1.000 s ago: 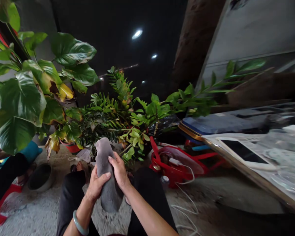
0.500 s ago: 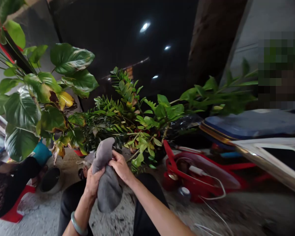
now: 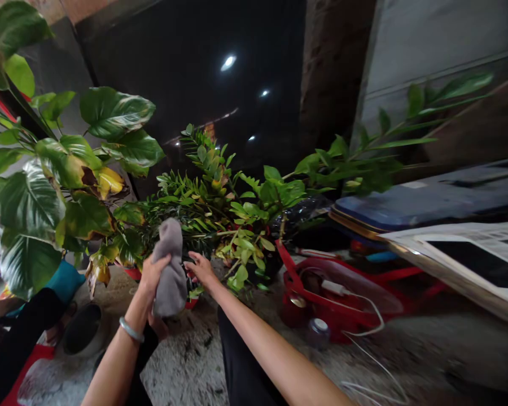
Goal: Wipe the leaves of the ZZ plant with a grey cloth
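A soft grey cloth-like item [image 3: 170,273] stands roughly upright in front of the plants. My left hand [image 3: 153,277], with a pale bangle on the wrist, is wrapped round its left side, thumb across the front. Just right of the item, my right hand [image 3: 201,269] is apart from it, fingers spread and nothing visible in them. What the item is exactly cannot be made out.
Leafy potted plants [image 3: 237,208] spread across the middle and left. At right are a red basket [image 3: 342,282] with a white cable, a jar [image 3: 319,332] and a table edge [image 3: 440,276]. A person's leg [image 3: 38,316] and a grey bucket [image 3: 82,330] are at left.
My right hand has let go of the grey item and moved off it. The item, in my left hand, has shifted left and looks more bunched. The view has turned slightly right.
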Available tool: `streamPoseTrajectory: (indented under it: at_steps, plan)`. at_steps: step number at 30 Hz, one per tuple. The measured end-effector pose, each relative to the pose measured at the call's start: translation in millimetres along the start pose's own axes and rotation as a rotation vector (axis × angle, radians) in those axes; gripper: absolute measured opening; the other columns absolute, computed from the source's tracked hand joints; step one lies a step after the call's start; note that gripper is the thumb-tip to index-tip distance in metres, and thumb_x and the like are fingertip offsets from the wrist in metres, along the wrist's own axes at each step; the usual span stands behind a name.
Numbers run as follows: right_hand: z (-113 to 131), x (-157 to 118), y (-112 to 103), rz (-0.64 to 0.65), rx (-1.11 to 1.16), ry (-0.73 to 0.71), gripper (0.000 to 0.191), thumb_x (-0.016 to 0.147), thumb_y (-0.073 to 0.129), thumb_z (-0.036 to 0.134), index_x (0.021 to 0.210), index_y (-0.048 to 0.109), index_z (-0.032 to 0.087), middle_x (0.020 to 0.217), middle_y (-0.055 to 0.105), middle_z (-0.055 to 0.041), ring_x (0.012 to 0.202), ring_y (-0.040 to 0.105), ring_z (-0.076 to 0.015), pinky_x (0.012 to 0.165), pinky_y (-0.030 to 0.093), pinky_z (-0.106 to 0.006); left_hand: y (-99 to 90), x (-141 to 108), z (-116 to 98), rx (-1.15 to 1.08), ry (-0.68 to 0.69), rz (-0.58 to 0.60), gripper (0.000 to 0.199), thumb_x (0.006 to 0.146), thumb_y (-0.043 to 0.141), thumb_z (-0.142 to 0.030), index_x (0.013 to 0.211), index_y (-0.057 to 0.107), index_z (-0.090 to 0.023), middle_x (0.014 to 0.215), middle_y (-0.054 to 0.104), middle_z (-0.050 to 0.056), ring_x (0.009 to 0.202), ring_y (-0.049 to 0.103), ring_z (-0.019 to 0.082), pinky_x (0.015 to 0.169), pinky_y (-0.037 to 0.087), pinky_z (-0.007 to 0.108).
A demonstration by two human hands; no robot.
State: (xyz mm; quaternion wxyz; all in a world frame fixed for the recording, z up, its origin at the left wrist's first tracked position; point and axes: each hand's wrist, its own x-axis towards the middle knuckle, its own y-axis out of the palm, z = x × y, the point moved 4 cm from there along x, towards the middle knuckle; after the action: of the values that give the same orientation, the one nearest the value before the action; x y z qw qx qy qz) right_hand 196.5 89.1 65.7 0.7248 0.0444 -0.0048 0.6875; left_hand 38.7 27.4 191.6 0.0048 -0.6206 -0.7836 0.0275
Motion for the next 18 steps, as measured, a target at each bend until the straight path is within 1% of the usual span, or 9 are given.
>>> streamPoseTrajectory:
  at_steps: [2, 4, 6, 8, 10, 11, 13, 15, 18]
  plan:
    - [-9.0, -4.8, -2.3, 0.043, -0.008, 0.04, 0.029, 0.076, 0.064, 0.036, 0.092, 0.078, 0.016, 0.059, 0.067, -0.0002, 0.046, 0.059, -0.0174, 0.047, 0.046, -0.028, -8.0, -10.4, 29.3, 0.031, -0.095, 0.123, 0.047, 0.046, 0.095, -0.044, 0.08, 0.082, -0.015, 0.076, 0.078, 0.008, 0.072, 0.07, 0.026, 0.076, 0.058, 0.039]
    - [-17.6, -13.6, -14.3, 0.03, -0.059, -0.007, 0.024, 0.076, 0.063, 0.035, 0.084, 0.078, 0.017, 0.058, 0.068, -0.0013, 0.049, 0.063, -0.0191, 0.05, 0.047, -0.029, -19.0, -18.8, 31.6, 0.037, -0.104, 0.215, 0.045, 0.05, 0.095, -0.046, 0.081, 0.082, -0.016, 0.074, 0.078, 0.008, 0.068, 0.07, 0.025, 0.072, 0.058, 0.038]
    - [-26.8, -22.7, -28.6, -0.033, -0.142, -0.076, 0.024, 0.077, 0.062, 0.034, 0.087, 0.079, 0.02, 0.066, 0.074, -0.004, 0.061, 0.07, -0.0228, 0.059, 0.053, -0.031, -28.2, -17.2, 4.1, 0.039, -0.017, 0.22, 0.045, 0.054, 0.094, -0.047, 0.083, 0.082, -0.016, 0.074, 0.078, 0.007, 0.068, 0.07, 0.025, 0.071, 0.058, 0.037]
    - [-35.9, -29.5, -38.4, -0.12, -0.227, -0.129, 0.025, 0.079, 0.06, 0.033, 0.089, 0.08, 0.023, 0.079, 0.08, -0.0073, 0.074, 0.076, -0.0263, 0.07, 0.058, -0.035, -29.7, -5.0, -37.0, 0.034, 0.115, 0.159, 0.046, 0.055, 0.093, -0.047, 0.085, 0.08, -0.015, 0.075, 0.077, 0.005, 0.07, 0.071, 0.025, 0.072, 0.058, 0.035]
    - [-44.3, -33.2, -41.5, -0.187, -0.25, -0.147, 0.025, 0.079, 0.058, 0.034, 0.087, 0.079, 0.023, 0.087, 0.082, -0.0102, 0.08, 0.078, -0.0281, 0.077, 0.059, -0.038, -20.3, 12.1, -66.8, 0.008, 0.215, 0.105, 0.048, 0.057, 0.091, -0.047, 0.089, 0.079, -0.014, 0.078, 0.077, 0.005, 0.074, 0.072, 0.025, 0.075, 0.059, 0.035]
    - [-47.8, -34.1, -41.3, -0.208, -0.238, -0.149, 0.025, 0.08, 0.058, 0.036, 0.085, 0.079, 0.023, 0.087, 0.082, -0.0113, 0.079, 0.078, -0.0285, 0.076, 0.06, -0.039, -12.4, 20.2, -71.6, 0.001, 0.244, 0.089, 0.048, 0.057, 0.09, -0.047, 0.091, 0.079, -0.014, 0.08, 0.077, 0.005, 0.077, 0.072, 0.025, 0.077, 0.059, 0.036]
    - [-53.0, -34.9, -41.0, -0.237, -0.188, -0.139, 0.026, 0.08, 0.058, 0.041, 0.082, 0.077, 0.022, 0.081, 0.081, -0.0115, 0.072, 0.076, -0.0284, 0.069, 0.059, -0.038, 5.8, 31.0, -57.7, 0.03, 0.247, 0.085, 0.046, 0.058, 0.089, -0.045, 0.091, 0.079, -0.014, 0.082, 0.078, 0.006, 0.081, 0.073, 0.027, 0.082, 0.059, 0.038]
    - [-55.3, -35.7, -42.9, -0.254, -0.141, -0.133, 0.03, 0.082, 0.059, 0.049, 0.079, 0.074, 0.023, 0.07, 0.076, -0.0089, 0.065, 0.073, -0.027, 0.059, 0.056, -0.035, 21.5, 31.2, -22.1, 0.126, 0.182, 0.136, 0.042, 0.056, 0.089, -0.041, 0.086, 0.079, -0.014, 0.081, 0.078, 0.008, 0.082, 0.072, 0.029, 0.084, 0.059, 0.04]
    - [-54.0, -37.4, -49.1, -0.26, -0.093, -0.149, 0.039, 0.082, 0.061, 0.061, 0.072, 0.069, 0.024, 0.057, 0.068, -0.0036, 0.056, 0.065, -0.0223, 0.052, 0.05, -0.031, 32.7, 14.7, 23.7, 0.26, 0.037, 0.318, 0.039, 0.054, 0.089, -0.039, 0.082, 0.08, -0.014, 0.076, 0.077, 0.009, 0.077, 0.071, 0.03, 0.078, 0.057, 0.04]
